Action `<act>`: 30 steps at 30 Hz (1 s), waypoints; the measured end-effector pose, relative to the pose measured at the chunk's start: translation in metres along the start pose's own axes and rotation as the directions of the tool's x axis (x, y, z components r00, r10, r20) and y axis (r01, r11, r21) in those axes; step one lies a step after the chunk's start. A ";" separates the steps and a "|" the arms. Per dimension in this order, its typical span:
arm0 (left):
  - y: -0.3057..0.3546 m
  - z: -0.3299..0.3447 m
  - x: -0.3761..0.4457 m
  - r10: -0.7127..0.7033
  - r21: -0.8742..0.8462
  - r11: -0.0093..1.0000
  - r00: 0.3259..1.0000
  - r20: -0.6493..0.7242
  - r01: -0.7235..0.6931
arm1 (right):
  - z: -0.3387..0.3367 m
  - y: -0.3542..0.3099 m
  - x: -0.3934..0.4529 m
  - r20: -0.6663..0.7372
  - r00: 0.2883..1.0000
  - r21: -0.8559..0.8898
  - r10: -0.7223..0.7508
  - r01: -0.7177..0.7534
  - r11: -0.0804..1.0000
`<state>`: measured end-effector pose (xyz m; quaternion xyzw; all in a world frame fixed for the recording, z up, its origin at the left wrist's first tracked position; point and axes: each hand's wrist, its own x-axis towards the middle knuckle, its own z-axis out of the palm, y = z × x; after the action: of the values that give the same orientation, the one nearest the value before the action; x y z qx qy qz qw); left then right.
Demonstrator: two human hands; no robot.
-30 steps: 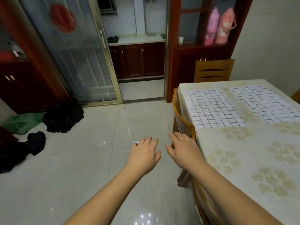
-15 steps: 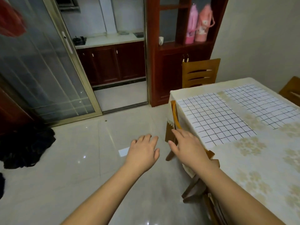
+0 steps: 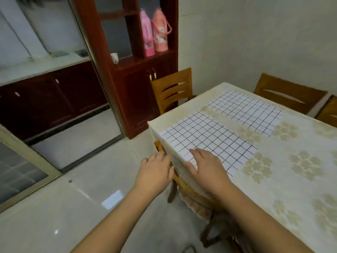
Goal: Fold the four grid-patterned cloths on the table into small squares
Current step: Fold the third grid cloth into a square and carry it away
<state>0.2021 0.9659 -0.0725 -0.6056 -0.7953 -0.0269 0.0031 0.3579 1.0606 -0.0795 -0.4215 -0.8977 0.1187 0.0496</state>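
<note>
Two white cloths with black grid lines lie flat on the table (image 3: 300, 176), which wears a cream flowered tablecloth. The near cloth (image 3: 209, 139) reaches the table's left edge; the far cloth (image 3: 246, 110) lies beyond it. My right hand (image 3: 206, 168) hovers palm down over the near cloth's front corner with fingers spread, holding nothing. My left hand (image 3: 156, 172) is open beside the table's edge, just off the cloth, above a chair back. No other grid cloths are in view.
A wooden chair (image 3: 164, 161) is tucked under the table's left side below my hands. Another chair (image 3: 173, 90) stands at the far end, and more chairs (image 3: 288, 95) along the right. A dark red cabinet (image 3: 131, 70) holds two pink flasks (image 3: 155, 35).
My view has swung right and closer to the table. Both hands have moved forward; my right hand now sits over the near cloth's corner instead of off the table edge.
</note>
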 end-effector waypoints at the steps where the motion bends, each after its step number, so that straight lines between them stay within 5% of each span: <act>1: 0.000 0.001 0.019 0.019 0.002 1.000 1.000 0.007 -0.019 | 0.001 0.007 0.012 -0.002 1.000 0.002 0.024 -0.024 1.000; 17: 0.012 0.050 0.233 0.430 -0.021 0.902 0.891 0.143 -0.432 | 0.022 0.092 0.110 0.026 0.926 -0.002 0.378 -0.378 0.926; 30: -0.027 0.134 0.327 0.768 -0.199 0.634 0.577 0.278 -0.748 | 0.100 0.065 0.166 0.123 0.672 0.070 0.730 -0.740 0.669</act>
<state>0.0922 1.2799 -0.1946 -0.8817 -0.4470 0.0572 -0.1398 0.2812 1.2113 -0.1943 -0.7384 -0.6447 0.1971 -0.0166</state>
